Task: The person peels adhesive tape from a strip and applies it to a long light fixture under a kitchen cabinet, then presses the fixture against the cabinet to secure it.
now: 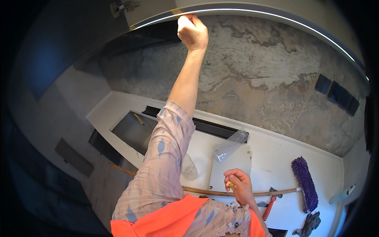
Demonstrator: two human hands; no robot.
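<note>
My left arm reaches up to the lit strip (244, 10) under the overhead cabinet. There my left hand (192, 33) is closed, its fingertips pressed together against the strip's lower edge; what they grip is hidden. A short piece of yellow tape (176, 12) sticks to the cabinet edge just beside these fingers. Low over the white countertop (276, 152), my right hand (241, 185) is pinched around a small crumpled yellowish piece (231, 184). Beneath that hand runs the wooden pole (272, 193) of a purple fluffy duster (304, 183).
On the countertop lie a white panel (225, 170), a clear plastic bag (232, 147), a long black rail (209, 127), a red-handled tool (269, 207) and a dark glove (309, 224). A dark rectangular recess (132, 132) is at left. Black sockets (342, 98) are on the stone-patterned wall.
</note>
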